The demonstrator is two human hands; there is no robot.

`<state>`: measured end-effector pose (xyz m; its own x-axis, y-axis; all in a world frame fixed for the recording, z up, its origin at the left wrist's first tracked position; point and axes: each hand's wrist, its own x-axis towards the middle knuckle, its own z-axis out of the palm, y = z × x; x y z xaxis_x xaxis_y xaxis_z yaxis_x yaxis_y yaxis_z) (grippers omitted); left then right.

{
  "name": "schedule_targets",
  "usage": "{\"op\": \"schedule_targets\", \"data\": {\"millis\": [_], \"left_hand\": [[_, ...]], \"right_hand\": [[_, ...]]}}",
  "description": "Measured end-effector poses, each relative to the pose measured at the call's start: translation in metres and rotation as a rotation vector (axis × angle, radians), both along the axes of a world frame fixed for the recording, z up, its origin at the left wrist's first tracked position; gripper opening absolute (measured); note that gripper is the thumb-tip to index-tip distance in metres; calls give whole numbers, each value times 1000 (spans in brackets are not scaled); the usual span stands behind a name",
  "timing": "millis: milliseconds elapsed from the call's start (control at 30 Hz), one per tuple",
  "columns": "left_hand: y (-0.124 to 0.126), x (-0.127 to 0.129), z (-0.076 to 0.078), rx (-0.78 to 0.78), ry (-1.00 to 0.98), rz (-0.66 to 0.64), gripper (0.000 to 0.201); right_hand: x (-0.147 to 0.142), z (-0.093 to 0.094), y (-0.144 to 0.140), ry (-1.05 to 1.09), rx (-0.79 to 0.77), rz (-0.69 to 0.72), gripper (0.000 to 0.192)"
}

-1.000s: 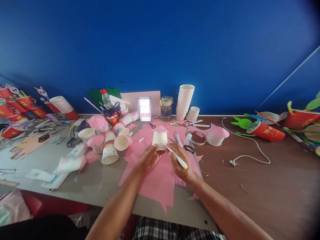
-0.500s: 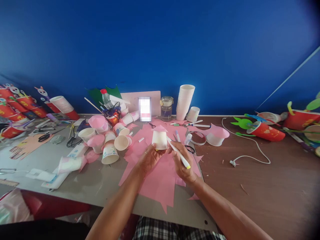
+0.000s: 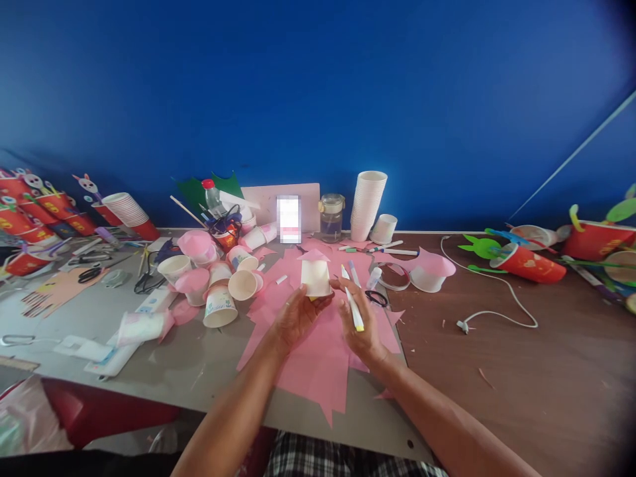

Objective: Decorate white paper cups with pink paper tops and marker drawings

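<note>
A white paper cup (image 3: pixel 315 278), bottom up with a pink paper cone on its top, is held by my left hand (image 3: pixel 301 318) near its lower rim. My right hand (image 3: pixel 366 330) grips a white marker (image 3: pixel 353 305) with a yellow end pointing back toward me. The marker's front end points up and away, a little right of the cup. My right fingertips are close to the cup's right side; whether they touch it I cannot tell. Pink paper sheets (image 3: pixel 313 377) lie beneath both hands.
Several cups with pink paper (image 3: pixel 193 285) crowd the left. A tall cup stack (image 3: pixel 368 205), a lidded jar (image 3: pixel 331 217) and a phone (image 3: pixel 289 218) stand at the back. At right are a pink-topped cup (image 3: pixel 428 271), a white cable (image 3: pixel 511 291) and a red cup (image 3: pixel 531 260).
The marker has turned more upright in my right hand, and its front end has moved away from the cup. My left hand still holds the cup in nearly the same place.
</note>
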<state>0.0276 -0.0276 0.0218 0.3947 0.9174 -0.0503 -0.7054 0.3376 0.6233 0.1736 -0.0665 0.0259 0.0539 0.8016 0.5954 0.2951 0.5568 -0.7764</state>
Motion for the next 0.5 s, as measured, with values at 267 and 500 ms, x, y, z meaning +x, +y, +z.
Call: {"op": "schedule_targets", "data": {"millis": [267, 500], "left_hand": [[2, -1, -5, -54, -24, -3, 39], [-2, 2, 1, -76, -98, 16, 39]], "right_hand": [[-1, -5, 1, -22, 60, -5, 33], [-5, -7, -4, -209, 163, 6, 45]]}}
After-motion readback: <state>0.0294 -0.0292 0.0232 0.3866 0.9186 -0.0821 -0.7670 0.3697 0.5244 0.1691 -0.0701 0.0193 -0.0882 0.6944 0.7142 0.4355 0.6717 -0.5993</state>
